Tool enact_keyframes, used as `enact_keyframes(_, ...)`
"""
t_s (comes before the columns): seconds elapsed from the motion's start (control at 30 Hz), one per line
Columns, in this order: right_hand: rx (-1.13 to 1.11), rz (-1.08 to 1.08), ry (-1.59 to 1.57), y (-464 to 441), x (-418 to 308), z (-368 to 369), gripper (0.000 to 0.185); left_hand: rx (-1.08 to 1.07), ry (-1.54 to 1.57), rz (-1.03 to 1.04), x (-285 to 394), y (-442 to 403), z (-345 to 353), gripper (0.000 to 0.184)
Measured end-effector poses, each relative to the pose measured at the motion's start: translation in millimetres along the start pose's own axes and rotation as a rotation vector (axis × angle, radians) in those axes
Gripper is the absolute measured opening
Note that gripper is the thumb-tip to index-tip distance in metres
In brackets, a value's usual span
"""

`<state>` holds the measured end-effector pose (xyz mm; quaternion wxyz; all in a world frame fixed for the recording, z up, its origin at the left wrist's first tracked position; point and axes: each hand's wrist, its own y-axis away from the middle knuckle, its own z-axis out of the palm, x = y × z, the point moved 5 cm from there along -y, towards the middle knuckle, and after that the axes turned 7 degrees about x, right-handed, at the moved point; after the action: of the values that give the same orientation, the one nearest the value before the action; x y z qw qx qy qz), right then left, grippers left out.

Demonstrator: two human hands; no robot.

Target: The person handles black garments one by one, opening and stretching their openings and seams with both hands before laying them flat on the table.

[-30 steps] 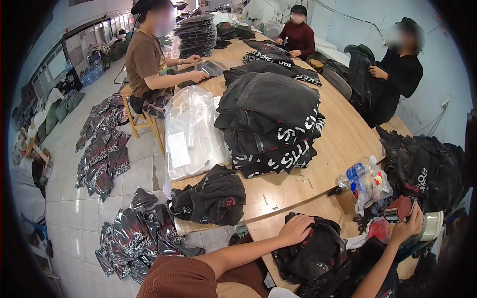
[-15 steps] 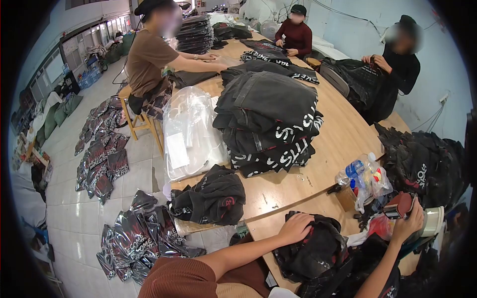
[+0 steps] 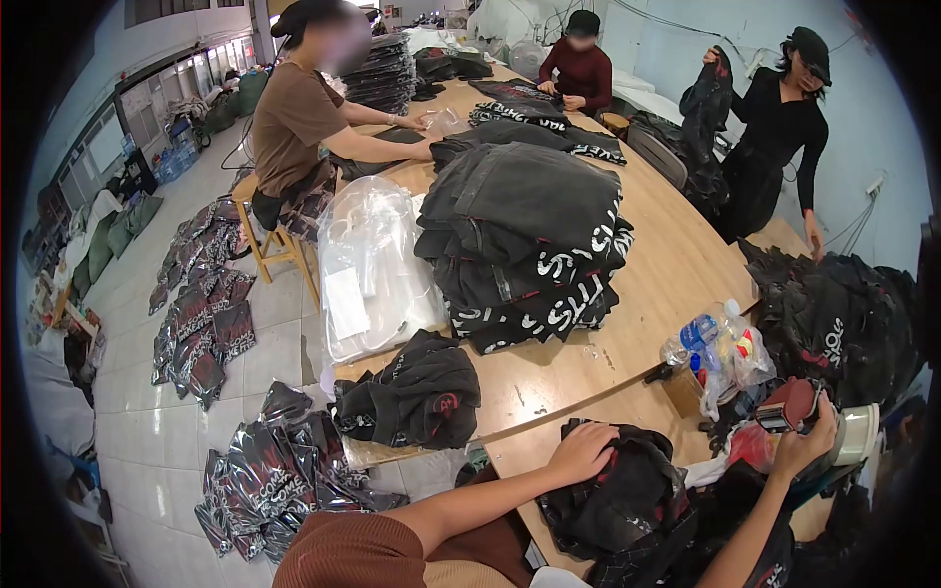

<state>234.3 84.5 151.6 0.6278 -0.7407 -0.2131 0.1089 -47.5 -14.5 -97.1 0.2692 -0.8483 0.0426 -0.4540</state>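
Black garment [image 3: 618,505], 5 o'clock: we log L hand [image 3: 585,453] unclenched atop, R hand [image 3: 808,443] gripping red-brown item [image 3: 785,400], 4 o'clock. Prob. steadying step; next needs firm L hold.

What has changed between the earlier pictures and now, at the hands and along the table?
The co-worker in black has raised the dark garment higher in one hand; the other hand let go of it and came down by the garment pile. The co-worker in brown reaches farther over the table than at first. Unchanged: left hand on the bunched garment, right hand holding the maroon object.
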Motion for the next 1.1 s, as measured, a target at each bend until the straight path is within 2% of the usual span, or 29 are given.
enact_keyframes(0.5,-0.008,0.043,-0.018,3.0,3.3,-0.7,0.046,0.006,0.005,0.006,0.6,0.1,-0.5,0.027)
enact_keyframes(1.1,-0.019,0.041,0.002,2.2,1.2,-1.3,0.043,-0.005,0.001,-0.003,1.5,-0.5,-1.1,0.026)
